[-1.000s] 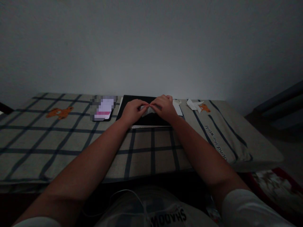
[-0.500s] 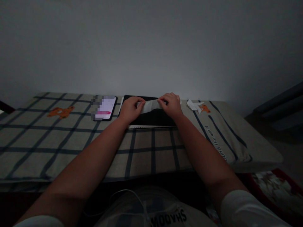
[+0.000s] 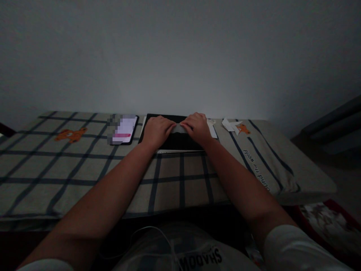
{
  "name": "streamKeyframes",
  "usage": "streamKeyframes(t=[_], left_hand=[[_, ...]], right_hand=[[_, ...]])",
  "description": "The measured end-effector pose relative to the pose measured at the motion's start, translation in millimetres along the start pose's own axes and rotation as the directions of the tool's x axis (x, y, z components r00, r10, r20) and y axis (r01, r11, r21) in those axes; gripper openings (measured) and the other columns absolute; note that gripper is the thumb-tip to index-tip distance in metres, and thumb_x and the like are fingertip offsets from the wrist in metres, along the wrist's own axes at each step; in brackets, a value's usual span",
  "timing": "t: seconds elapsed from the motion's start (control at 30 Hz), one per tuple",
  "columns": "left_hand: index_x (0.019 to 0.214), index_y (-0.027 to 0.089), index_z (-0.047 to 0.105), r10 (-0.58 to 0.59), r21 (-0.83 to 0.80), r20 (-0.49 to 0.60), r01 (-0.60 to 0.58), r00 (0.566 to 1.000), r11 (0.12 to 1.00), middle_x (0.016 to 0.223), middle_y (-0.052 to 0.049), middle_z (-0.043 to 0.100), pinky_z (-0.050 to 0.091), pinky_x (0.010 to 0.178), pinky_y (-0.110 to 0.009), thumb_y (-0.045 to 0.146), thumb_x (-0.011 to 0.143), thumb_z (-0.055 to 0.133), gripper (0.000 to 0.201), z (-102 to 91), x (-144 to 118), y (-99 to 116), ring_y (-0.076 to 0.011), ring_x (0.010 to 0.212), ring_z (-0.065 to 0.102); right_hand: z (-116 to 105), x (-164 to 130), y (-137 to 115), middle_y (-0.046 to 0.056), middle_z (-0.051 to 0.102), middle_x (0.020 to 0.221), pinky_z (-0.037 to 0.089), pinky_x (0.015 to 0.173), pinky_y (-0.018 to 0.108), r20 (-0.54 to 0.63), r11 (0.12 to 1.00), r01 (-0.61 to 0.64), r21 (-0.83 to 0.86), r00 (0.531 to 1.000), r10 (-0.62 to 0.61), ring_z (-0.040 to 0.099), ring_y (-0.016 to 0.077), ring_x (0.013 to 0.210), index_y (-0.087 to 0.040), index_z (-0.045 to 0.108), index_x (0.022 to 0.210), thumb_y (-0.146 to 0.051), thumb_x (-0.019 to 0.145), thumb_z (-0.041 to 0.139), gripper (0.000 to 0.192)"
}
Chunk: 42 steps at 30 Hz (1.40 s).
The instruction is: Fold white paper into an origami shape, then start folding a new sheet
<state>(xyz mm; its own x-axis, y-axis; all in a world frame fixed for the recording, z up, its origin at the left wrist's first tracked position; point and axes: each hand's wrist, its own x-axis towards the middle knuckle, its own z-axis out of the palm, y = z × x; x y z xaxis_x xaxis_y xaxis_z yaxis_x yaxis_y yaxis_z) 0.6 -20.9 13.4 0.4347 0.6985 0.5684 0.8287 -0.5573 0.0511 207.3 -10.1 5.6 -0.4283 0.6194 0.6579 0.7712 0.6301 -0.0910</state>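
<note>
Dim view looking down at a person's two bare forearms reaching forward over a cloth-covered table (image 3: 182, 188). The left hand (image 3: 158, 131) and the right hand (image 3: 196, 127) are nearly together, fingers bent, each closed in a pinch of thumb and fingertips on a thin pale piece of paper (image 3: 178, 128). The paper lies between the two hands, just a small part of it showing in the narrow gap between the fingertips; the rest is hidden by the fingers. Beneath both hands lies a flat black folder or book (image 3: 176, 143), with a white edge showing along the side nearest the person. Just beyond the right hand's outer side, a white sheet (image 3: 212, 130) peeks out; farther to that hand's right, a loose crumpled white scrap (image 3: 231, 125) rests on the cloth beside an orange bear print (image 3: 244, 129). To the left of the left hand, near it, lies a phone (image 3: 125, 130) with its screen lit, partly blurred out; farther left is another, larger orange bear (image 3: 71, 134). The cloth is pale with dark checked lines. Ahead of both hands rises a plain grey wall (image 3: 180, 56). Below and well right of the right hand is a red-rimmed container (image 3: 332, 224) holding whitish contents, too dim to make out.
</note>
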Motion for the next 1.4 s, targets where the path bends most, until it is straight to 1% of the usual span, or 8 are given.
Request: streamKeyframes(t=[0.2, 0.47, 0.6, 0.67, 0.8, 0.93, 1.03, 1.4], left_hand=[[0.101, 0.023, 0.073, -0.024, 0.020, 0.008, 0.024, 1.000, 1.000, 0.100, -0.007, 0.075, 0.038, 0.087, -0.042, 0.038, 0.100, 0.042, 0.035, -5.8, 2, 2, -0.0268, 0.099, 0.063], [0.098, 0.025, 0.074, -0.045, 0.029, 0.018, 0.045, 0.999, 0.999, 0.097, -0.005, 0.076, 0.038, 0.087, -0.042, 0.038, 0.099, 0.045, 0.032, -6.8, 3, -1, -0.0257, 0.098, 0.062], [0.097, 0.024, 0.075, -0.075, 0.042, 0.047, 0.073, 0.996, 0.996, 0.096, -0.006, 0.076, 0.040, 0.084, -0.042, 0.036, 0.097, 0.046, 0.031, -8.8, 4, -6, -0.0263, 0.096, 0.063], [0.097, 0.025, 0.076, -0.083, 0.052, 0.054, 0.080, 0.995, 0.995, 0.096, -0.006, 0.076, 0.040, 0.083, -0.041, 0.036, 0.096, 0.047, 0.031, -8.9, 4, -7, -0.0262, 0.095, 0.064], [0.096, 0.025, 0.075, -0.037, 0.068, 0.027, 0.036, 0.999, 0.997, 0.093, -0.005, 0.076, 0.038, 0.084, -0.041, 0.037, 0.096, 0.048, 0.030, -5.7, 2, -5, -0.0255, 0.095, 0.064], [0.095, 0.023, 0.074, 0.009, 0.071, 0.003, -0.009, 1.000, 0.997, 0.093, -0.006, 0.076, 0.037, 0.086, -0.043, 0.037, 0.097, 0.048, 0.030, -4.0, -1, 4, -0.0257, 0.096, 0.063], [0.095, 0.021, 0.074, 0.027, 0.066, 0.008, -0.028, 1.000, 0.997, 0.094, -0.006, 0.076, 0.037, 0.087, -0.043, 0.036, 0.098, 0.047, 0.031, -5.2, -2, 9, -0.0255, 0.096, 0.063], [0.100, 0.026, 0.075, 0.007, 0.019, 0.012, -0.008, 1.000, 1.000, 0.097, -0.007, 0.076, 0.036, 0.089, -0.047, 0.038, 0.098, 0.044, 0.033, -5.5, -1, 2, -0.0278, 0.100, 0.061]], right_hand=[[-3, 1, 3, 0.005, 0.074, 0.095, 0.029, 0.091, 0.040, 0.016, 1.000, -0.014, -0.020, 1.000, 0.015, 0.056, 0.0234, 0.097, -0.022, 0.074, 0.093, -0.042, 0.101, 0.045, 0.036], [-6, 1, 11, 0.008, 0.072, 0.095, 0.031, 0.087, 0.042, 0.053, 0.989, -0.110, -0.099, 0.992, 0.116, 0.054, 0.0270, 0.098, -0.021, 0.073, 0.094, -0.038, 0.101, 0.044, 0.034], [-10, 0, 17, 0.010, 0.071, 0.095, 0.033, 0.085, 0.042, -0.013, 0.978, -0.187, -0.093, 0.982, 0.186, 0.054, 0.0280, 0.098, -0.019, 0.072, 0.092, -0.035, 0.100, 0.044, 0.033], [-12, -1, 17, 0.010, 0.071, 0.099, 0.033, 0.087, 0.042, -0.034, 0.985, -0.163, -0.057, 0.986, 0.161, 0.054, 0.0279, 0.100, -0.021, 0.072, 0.097, -0.036, 0.100, 0.045, 0.031], [-9, 0, 8, 0.008, 0.069, 0.111, 0.032, 0.094, 0.042, -0.006, 0.999, -0.046, -0.007, 0.999, 0.046, 0.053, 0.0264, 0.107, -0.024, 0.070, 0.113, -0.042, 0.099, 0.048, 0.032], [-3, 1, -4, 0.007, 0.069, 0.107, 0.029, 0.095, 0.040, 0.051, 1.000, 0.024, 0.004, 0.998, -0.024, 0.053, 0.0241, 0.106, -0.024, 0.072, 0.106, -0.043, 0.099, 0.048, 0.031], [-3, 2, -7, 0.006, 0.070, 0.101, 0.029, 0.093, 0.040, 0.069, 1.000, 0.028, -0.002, 0.997, -0.028, 0.053, 0.0238, 0.102, -0.023, 0.071, 0.096, -0.040, 0.100, 0.048, 0.030], [-9, 1, 3, 0.007, 0.069, 0.098, 0.031, 0.090, 0.042, 0.055, 0.994, -0.087, -0.058, 0.994, 0.090, 0.052, 0.0260, 0.101, -0.023, 0.067, 0.091, -0.033, 0.095, 0.049, 0.021]])
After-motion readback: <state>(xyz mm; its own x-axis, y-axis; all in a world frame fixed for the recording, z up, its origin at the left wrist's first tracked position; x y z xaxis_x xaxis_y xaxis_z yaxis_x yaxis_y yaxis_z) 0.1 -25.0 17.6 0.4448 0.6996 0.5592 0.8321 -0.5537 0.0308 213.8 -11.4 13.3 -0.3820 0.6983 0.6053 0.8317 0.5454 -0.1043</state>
